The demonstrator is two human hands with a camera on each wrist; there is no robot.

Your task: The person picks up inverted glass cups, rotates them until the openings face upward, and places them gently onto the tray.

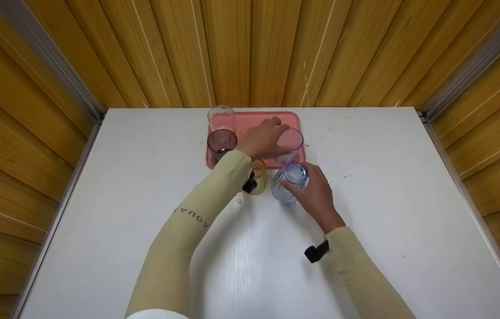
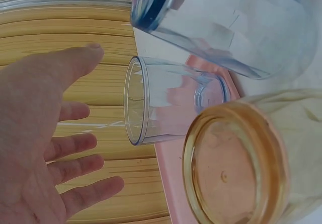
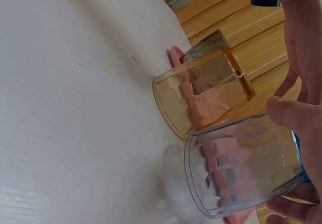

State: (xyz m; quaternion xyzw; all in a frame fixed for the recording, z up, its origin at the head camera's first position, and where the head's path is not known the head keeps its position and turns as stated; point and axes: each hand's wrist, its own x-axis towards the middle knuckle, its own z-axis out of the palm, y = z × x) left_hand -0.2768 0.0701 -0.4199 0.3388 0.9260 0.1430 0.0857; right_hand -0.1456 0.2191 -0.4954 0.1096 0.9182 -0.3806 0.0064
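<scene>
My right hand grips a blue-tinted glass near its thick base; the glass is upside down, mouth toward the table. In the right wrist view the thumb and fingers wrap the base end. My left hand reaches over the pink tray, fingers spread and holding nothing, beside an upright pale lilac glass on the tray's right side. Under the left wrist an upturned amber glass stands in front of the tray, left of the blue glass.
On the tray's left side stand a dark smoky glass and, behind it, a clear glass. The tray lies at the back of the white table, close to the wood-panelled wall. More panels rise at both sides.
</scene>
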